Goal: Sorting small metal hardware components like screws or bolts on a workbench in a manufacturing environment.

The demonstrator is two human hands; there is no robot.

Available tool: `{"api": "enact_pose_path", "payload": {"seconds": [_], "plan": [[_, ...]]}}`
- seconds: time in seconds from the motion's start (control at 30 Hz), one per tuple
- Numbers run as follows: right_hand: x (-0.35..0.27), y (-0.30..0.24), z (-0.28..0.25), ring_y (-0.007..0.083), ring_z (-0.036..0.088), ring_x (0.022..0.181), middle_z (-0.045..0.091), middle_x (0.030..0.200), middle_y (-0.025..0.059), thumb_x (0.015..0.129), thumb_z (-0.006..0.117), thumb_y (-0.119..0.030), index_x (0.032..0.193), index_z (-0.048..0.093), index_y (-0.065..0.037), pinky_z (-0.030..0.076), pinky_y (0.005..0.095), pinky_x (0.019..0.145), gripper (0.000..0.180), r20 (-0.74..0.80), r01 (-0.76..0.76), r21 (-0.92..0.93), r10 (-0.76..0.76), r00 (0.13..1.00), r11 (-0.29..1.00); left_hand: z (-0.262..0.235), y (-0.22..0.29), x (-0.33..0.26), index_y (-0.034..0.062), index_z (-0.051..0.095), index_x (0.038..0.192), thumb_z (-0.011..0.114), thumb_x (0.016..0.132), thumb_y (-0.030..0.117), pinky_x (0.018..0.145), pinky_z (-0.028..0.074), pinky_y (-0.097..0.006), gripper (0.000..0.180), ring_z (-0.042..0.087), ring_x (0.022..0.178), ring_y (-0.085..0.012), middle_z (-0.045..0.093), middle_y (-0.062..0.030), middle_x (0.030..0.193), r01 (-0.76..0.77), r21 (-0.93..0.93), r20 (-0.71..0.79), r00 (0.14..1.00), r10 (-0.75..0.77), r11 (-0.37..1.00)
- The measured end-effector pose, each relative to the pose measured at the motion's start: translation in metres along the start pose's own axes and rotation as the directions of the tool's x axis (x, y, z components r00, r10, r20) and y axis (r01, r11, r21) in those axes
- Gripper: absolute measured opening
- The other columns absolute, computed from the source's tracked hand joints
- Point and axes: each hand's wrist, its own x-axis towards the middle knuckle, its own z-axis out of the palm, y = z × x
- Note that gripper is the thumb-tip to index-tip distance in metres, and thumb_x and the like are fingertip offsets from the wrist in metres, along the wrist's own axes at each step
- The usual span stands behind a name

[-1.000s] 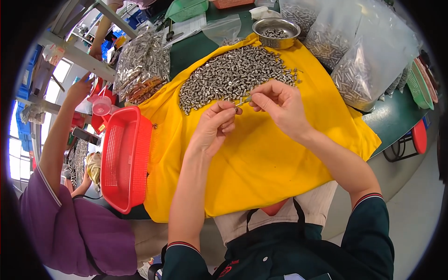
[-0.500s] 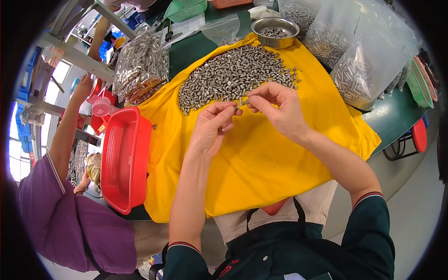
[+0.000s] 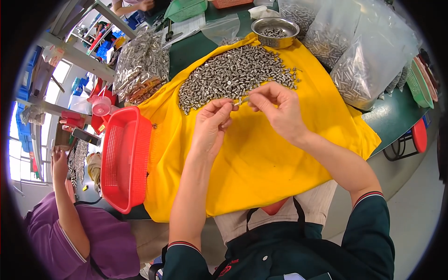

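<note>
Head view: left hand (image 3: 212, 122) and right hand (image 3: 279, 109) pinch small metal part (image 3: 241, 100) over yellow cloth (image 3: 261, 163)

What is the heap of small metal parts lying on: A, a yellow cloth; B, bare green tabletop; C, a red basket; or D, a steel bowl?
A: the heap of small metal parts lies spread on the yellow cloth, just beyond the left hand and right hand, while the red basket sits off to the left of the cloth.
</note>
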Motion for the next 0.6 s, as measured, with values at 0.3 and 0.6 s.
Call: {"api": "enact_pose_path", "payload": {"seconds": [0.3,0.6], "plan": [[0.004,0.004,-0.005,0.0074,0.056,0.064,0.061,0.072,0.0035,0.082,0.058,-0.006,0.081,0.058,0.0,0.045,0.02,0.06,0.007,-0.035,-0.013,0.046,0.015,0.999,0.999,-0.009,0.016,0.003,0.001,0.055,0.088,0.056,0.084,0.01,0.049,0.029,-0.016,0.01,0.031,0.052,-0.0034,0.059,-0.0072,0.081,0.088,-0.196,-0.004,0.996,-0.091,0.977],[0.003,-0.002,-0.002,0.0075,0.056,0.063,0.061,0.071,0.0031,0.081,0.058,-0.007,0.081,0.06,0.0,0.045,0.0201,0.06,0.007,-0.024,-0.036,0.034,0.037,0.999,0.999,-0.007,0.015,0.0,-0.0013,0.052,0.102,0.052,0.087,0.014,0.051,0.029,-0.017,0.021,0.031,0.055,-0.0038,0.05,-0.0023,0.08,0.149,-0.128,0.062,0.988,-0.142,0.981]]}}
